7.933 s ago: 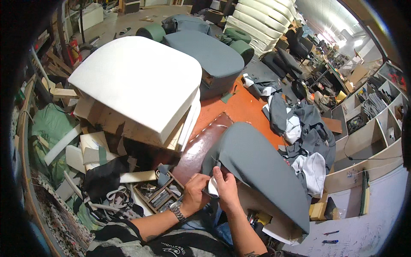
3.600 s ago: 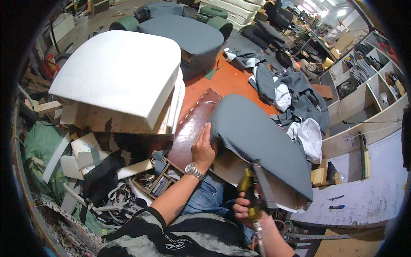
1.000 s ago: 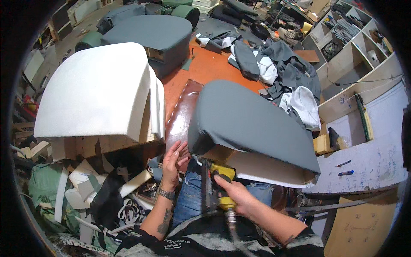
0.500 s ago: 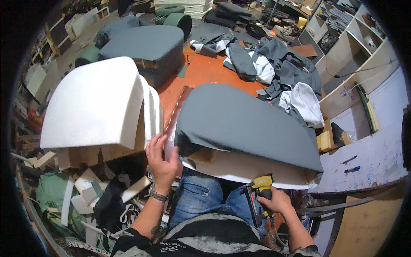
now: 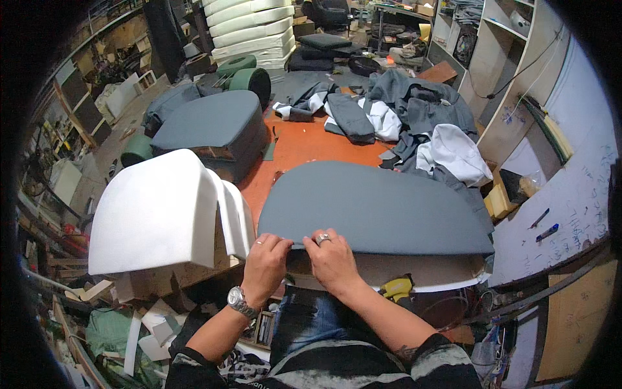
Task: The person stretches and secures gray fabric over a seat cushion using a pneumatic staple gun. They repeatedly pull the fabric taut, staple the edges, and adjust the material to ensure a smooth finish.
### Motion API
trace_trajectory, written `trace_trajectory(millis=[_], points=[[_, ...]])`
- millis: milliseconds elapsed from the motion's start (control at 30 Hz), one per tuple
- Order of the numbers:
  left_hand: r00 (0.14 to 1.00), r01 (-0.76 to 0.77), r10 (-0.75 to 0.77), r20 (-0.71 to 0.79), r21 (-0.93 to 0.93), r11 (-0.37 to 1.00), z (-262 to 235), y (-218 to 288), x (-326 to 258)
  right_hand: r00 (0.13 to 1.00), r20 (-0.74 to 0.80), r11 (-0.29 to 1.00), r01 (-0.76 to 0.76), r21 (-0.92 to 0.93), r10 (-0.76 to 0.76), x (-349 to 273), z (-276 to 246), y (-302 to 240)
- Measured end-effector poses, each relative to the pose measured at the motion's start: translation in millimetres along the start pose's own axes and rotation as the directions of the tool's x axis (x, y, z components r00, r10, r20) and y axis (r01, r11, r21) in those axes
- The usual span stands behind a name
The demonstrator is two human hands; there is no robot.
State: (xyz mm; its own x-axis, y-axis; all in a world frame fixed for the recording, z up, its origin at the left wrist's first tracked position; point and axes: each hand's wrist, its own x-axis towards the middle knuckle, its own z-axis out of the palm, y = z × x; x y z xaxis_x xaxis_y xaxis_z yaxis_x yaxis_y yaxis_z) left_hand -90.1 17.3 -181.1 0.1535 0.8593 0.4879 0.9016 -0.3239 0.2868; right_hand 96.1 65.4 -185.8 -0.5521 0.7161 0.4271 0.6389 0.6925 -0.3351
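Observation:
A seat cushion with a grey fabric cover lies in front of me, its near edge facing my body. At the left end of that edge my left hand pinches the fabric. My right hand closes on the same edge a little to the right, fingertips over the top and thumb hidden. Below the cover a pale board or lining shows along the front. A yellow and black staple gun rests beyond my right forearm, out of both hands; its lower part is hidden.
White foam seat pieces stand close on the left. Behind them sits another grey-covered cushion. Grey and white fabric pieces are heaped on the orange table top. Shelving rises at right; scraps clutter the lower left.
My right hand has let go of the staple gun and moved up to the cover's near edge. My left hand has moved onto that edge too. The view has tilted upward.

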Motion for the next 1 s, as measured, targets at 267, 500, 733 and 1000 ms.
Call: trace_trajectory(millis=[267, 500, 733, 1000], points=[[0.958, -0.021, 0.067, 0.279, -0.163, 0.986, -2, -33, 30, 0.964, 0.001, 0.952, -0.263, 0.154, 0.266, 15, 21, 3], [0.931, 0.058, 0.030, 0.363, -0.230, 0.971, 8, -43, 21, 0.999, 0.047, 0.992, 0.014, 0.128, -0.021, 20, 17, 15], [0.934, 0.013, 0.063, 0.352, -0.210, 0.978, 4, -41, 23, 0.882, 0.458, 0.977, 0.182, -0.110, -0.113, 40, -3, 15], [0.961, -0.029, 0.088, 0.261, -0.221, 0.975, 19, -52, 14, 0.825, 0.533, 0.977, 0.211, 0.014, -0.185, 39, -9, 14]])
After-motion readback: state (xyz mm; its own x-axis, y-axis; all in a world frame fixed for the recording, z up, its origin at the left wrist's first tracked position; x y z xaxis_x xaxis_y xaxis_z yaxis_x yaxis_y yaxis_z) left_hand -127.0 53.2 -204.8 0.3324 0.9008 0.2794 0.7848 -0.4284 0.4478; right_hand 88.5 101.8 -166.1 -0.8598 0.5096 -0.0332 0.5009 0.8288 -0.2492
